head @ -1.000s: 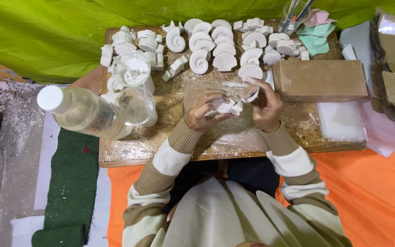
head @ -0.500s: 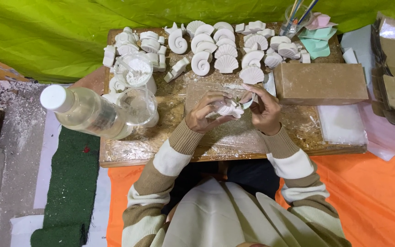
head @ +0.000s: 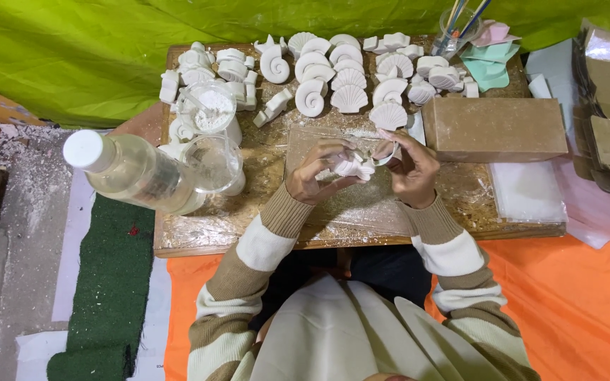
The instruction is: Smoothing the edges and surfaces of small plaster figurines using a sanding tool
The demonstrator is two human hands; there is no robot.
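My left hand (head: 313,169) and my right hand (head: 411,168) meet over the middle of a low wooden board (head: 262,219). Between them they grip a small white plaster shell piece (head: 353,167). The left fingers pinch its left side. Against its right end, the right fingers hold a small pale piece I cannot make out. A clear plastic sheet (head: 361,204) lies on the board under my hands. Many white plaster shells (head: 351,70) lie in rows along the board's far edge.
A clear bottle with a white cap (head: 132,173) stands at the left, beside a clear cup (head: 214,162) and a cup of white powder (head: 210,109). A brown box (head: 494,129) sits at the right. A jar of brushes (head: 457,32) stands at the back.
My hands stay together on the shell piece and have shifted only slightly; the piece has turned a little between the fingers.
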